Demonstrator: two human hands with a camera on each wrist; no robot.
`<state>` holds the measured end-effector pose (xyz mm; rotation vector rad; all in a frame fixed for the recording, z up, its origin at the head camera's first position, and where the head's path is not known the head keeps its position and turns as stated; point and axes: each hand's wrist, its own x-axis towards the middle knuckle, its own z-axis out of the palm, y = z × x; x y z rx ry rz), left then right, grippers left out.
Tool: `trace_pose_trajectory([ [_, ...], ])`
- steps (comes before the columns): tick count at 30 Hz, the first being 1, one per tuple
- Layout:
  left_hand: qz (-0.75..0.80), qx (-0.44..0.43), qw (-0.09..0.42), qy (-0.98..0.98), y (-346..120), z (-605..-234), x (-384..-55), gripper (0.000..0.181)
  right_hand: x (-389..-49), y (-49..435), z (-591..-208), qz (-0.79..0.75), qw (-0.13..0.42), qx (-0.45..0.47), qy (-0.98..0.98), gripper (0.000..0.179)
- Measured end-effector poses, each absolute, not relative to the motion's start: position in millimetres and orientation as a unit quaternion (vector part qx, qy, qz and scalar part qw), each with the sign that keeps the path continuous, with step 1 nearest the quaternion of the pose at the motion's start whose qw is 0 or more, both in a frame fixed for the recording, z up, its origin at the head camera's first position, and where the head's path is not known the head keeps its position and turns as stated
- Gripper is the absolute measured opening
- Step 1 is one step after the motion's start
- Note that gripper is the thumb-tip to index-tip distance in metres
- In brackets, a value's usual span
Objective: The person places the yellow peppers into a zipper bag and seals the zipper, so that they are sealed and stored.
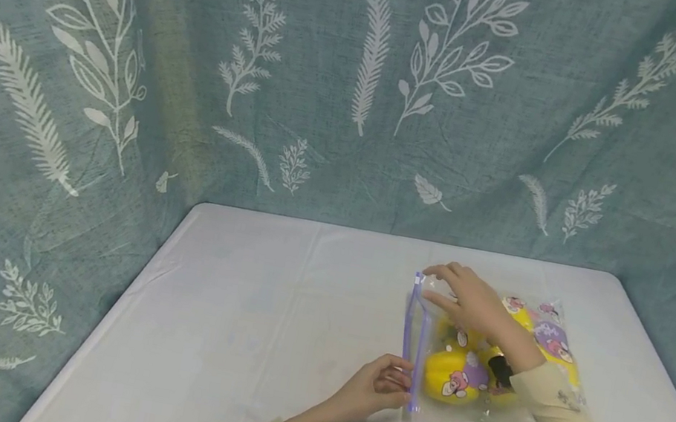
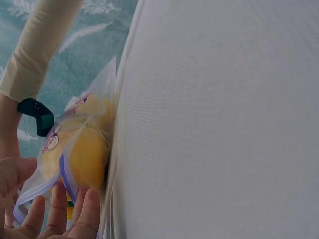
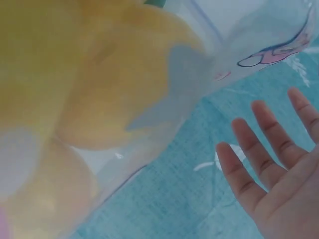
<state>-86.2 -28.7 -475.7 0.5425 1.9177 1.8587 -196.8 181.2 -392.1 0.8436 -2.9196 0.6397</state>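
Observation:
A clear zip bag (image 1: 483,406) with purple zip strips and printed pink-and-purple cartoon figures lies on the right of the table. Large rounded yellow things (image 1: 442,369) fill it; a bit of green shows on one in the right wrist view, but their kind is unclear. The two strips stand apart at the mouth, which faces left. My left hand (image 1: 370,390) is at the mouth's near end, its fingertips touching the strip (image 2: 68,179). Over the far end of the mouth reaches my right hand (image 1: 467,302); its fingers (image 3: 266,162) are straight and spread beside the bag.
A white cloth covers the table (image 1: 267,304). Behind it and at both sides hangs a blue-green curtain (image 1: 332,89) with white leaf prints. Dark wrist devices (image 2: 40,115) show at both wrists.

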Motion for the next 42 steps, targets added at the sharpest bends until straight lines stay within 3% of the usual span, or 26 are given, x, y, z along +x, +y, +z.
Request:
trace_pose_trajectory([
  [19,0.662,0.194,0.163,0.705,-16,-477,-89,0.045,-242,175,-397,0.186,-0.049,0.305,-0.933,0.04],
  [30,0.658,0.195,0.151,0.712,-15,-478,-95,0.044,-266,180,-406,0.242,-0.127,0.33,-0.903,0.042],
  [38,0.657,0.18,0.16,0.714,-19,-446,-87,0.041,-271,188,-408,0.288,-0.201,0.318,-0.881,0.044],
  [42,0.661,0.176,0.162,0.712,-20,-447,-87,0.041,-271,192,-407,0.304,-0.223,0.308,-0.873,0.044],
])
